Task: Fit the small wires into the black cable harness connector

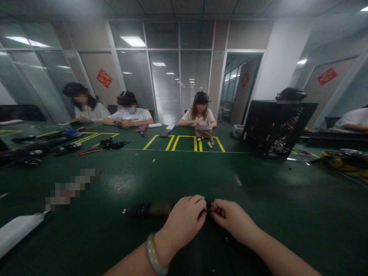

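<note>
Our left hand [187,215] lies over the right part of a dark tool [146,211] on the green table [184,174], the tool's metal tip pointing left. The left fingers bend, but we cannot tell whether they grip. Just beside, our right hand [231,217] brings thumb and fingers close together; we cannot tell what they pinch.

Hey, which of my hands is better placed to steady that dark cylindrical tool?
Likely your left hand: it covers part of the dark cylindrical tool, while your right hand sits farther from the tool's exposed metal tip.
</note>
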{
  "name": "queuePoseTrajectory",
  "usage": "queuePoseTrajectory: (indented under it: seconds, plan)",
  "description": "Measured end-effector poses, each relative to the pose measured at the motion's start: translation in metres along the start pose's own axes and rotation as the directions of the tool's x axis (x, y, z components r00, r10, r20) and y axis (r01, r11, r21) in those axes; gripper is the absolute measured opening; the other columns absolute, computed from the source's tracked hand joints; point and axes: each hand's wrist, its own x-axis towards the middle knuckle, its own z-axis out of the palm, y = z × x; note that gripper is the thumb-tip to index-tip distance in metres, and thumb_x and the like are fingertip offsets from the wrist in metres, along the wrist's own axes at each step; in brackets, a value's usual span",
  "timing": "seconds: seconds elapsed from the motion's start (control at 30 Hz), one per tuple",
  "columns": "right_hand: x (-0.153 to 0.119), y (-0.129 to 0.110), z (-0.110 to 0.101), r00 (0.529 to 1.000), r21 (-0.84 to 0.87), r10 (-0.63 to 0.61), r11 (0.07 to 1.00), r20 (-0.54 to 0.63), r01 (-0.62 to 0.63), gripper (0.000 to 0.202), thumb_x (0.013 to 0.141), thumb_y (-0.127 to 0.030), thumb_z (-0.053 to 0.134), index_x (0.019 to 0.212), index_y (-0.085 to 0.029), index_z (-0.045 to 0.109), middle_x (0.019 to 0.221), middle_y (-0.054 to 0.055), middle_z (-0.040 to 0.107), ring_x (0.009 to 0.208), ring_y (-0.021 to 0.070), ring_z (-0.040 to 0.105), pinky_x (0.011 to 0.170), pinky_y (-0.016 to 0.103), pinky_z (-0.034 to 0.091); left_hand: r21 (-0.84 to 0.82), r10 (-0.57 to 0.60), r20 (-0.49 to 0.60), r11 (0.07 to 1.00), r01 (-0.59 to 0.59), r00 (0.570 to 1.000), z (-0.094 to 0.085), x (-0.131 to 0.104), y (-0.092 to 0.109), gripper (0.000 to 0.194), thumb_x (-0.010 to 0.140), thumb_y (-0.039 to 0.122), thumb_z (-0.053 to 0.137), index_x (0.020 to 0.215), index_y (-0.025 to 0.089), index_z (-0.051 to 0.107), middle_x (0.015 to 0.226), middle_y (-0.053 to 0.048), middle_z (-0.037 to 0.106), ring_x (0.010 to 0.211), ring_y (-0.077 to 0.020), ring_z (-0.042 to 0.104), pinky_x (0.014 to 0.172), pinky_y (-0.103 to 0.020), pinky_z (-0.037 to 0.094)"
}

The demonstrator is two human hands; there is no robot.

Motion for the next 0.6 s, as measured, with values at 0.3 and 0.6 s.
queuePoseTrajectory:
  seconds: [0.3,0.6]
  plan:
    - [0.0002,0.0013,0.0007,1.000,0.015,-0.008,1.000,0.001,0.008,0.006,0.085,-0.020,0.057,0.084,-0.021,0.062,0.071,-0.004,0.063,0.065,0.0125,0.058,0.058,0.020,0.037,-0.010,0.039,-0.010,0.999,-0.039,0.999,0.0015,-0.0009,-0.0024,0.014,0.090,0.015,0.054,0.098,0.025,0.061,0.116,0.001,0.061,0.103,-0.0198,0.057,0.091,-0.038,0.045]
    - [0.0000,0.0022,0.0024,1.000,0.042,-0.001,0.999,-0.003,0.001,0.006,0.087,-0.021,0.057,0.084,-0.021,0.062,0.072,-0.003,0.064,0.066,0.0130,0.059,0.059,0.021,0.037,-0.022,0.028,-0.022,0.999,-0.028,0.999,0.0028,-0.0006,-0.0031,0.017,0.085,0.012,0.057,0.097,0.024,0.060,0.115,0.001,0.061,0.104,-0.0192,0.057,0.093,-0.038,0.044]
